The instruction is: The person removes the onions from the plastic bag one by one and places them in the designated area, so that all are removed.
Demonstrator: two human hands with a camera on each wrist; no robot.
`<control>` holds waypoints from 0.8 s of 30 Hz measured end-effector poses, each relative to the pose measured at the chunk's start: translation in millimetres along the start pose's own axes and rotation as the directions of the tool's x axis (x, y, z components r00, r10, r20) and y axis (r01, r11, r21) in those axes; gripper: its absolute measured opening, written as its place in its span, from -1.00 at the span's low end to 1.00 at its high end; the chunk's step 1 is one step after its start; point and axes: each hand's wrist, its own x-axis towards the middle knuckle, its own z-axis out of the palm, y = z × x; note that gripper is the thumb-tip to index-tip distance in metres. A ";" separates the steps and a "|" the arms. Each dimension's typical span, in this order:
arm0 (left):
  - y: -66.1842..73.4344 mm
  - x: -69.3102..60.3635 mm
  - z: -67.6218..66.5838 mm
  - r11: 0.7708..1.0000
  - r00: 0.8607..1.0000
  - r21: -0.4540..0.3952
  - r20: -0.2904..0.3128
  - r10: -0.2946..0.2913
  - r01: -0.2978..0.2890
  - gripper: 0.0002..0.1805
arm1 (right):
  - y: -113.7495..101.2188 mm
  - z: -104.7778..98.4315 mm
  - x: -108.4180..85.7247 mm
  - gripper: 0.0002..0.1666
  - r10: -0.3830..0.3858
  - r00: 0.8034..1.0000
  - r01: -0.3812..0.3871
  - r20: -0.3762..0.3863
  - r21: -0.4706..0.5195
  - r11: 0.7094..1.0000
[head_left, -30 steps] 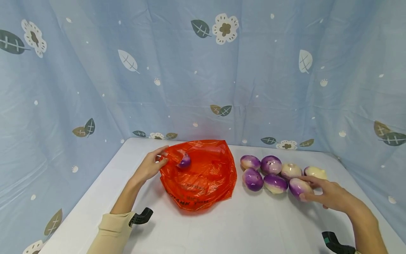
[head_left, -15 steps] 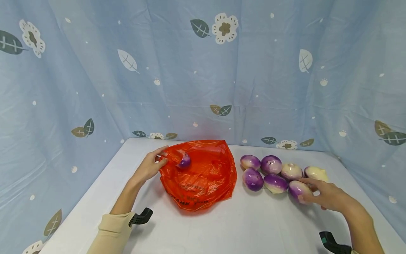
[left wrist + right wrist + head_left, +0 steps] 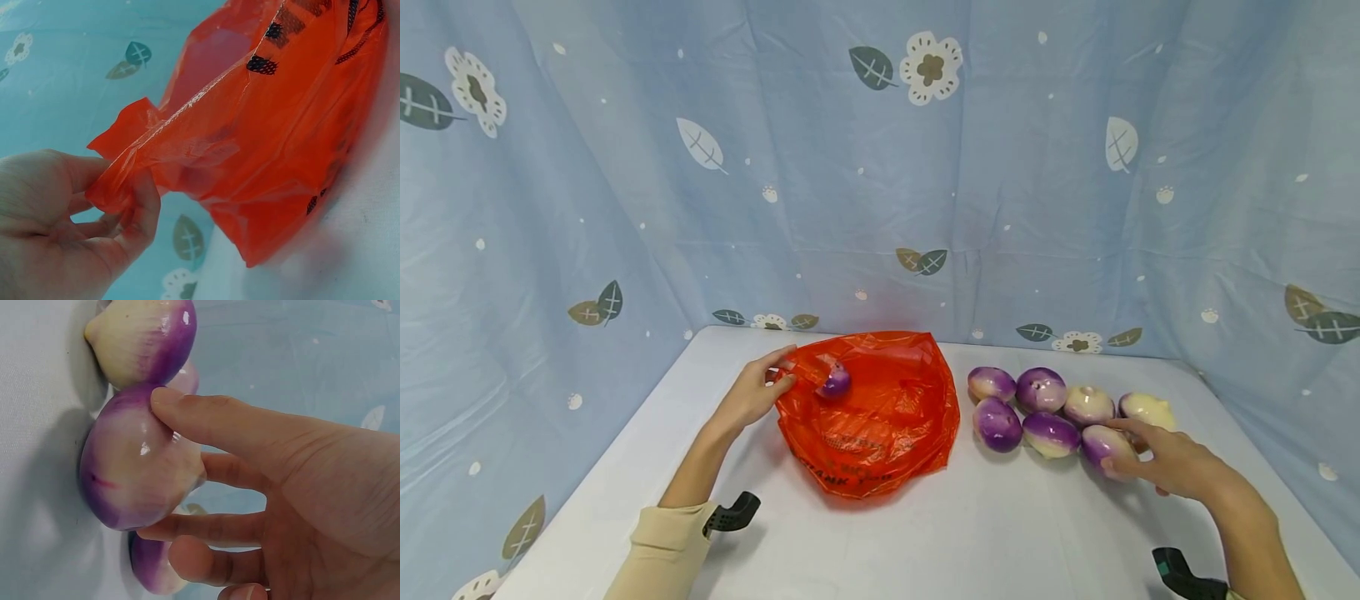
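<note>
In the head view, my left hand [image 3: 751, 395] pinches the left edge of a red plastic bag [image 3: 880, 433]. A purple onion [image 3: 837, 381] shows inside the bag's mouth. The left wrist view shows thumb and fingers of the left hand [image 3: 81, 219] gripping a fold of the red film. At the right, my right hand [image 3: 1176, 462] grips a purple-and-white onion [image 3: 1101, 446], which is the front right one of a group on the table. In the right wrist view, the thumb lies on one side of that onion [image 3: 134, 469] and fingers on the other.
Several more onions lie close together: a purple one [image 3: 997, 424], another [image 3: 1051, 434], a pale one [image 3: 1088, 405] and a cream one [image 3: 1146, 409]. A white table [image 3: 970, 533] bears everything. A blue patterned curtain [image 3: 812, 167] hangs behind and at the sides.
My right hand has moved slightly left, farther over the front right onion. The left hand and the bag hold almost still.
</note>
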 end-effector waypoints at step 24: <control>-0.3 1.6 0.7 1.000 1.000 -0.022 0.010 0.020 -0.020 -0.41 | 1.1 -1.0 3.2 0.04 0.057 0.998 -0.056 0.012 -0.050 0.997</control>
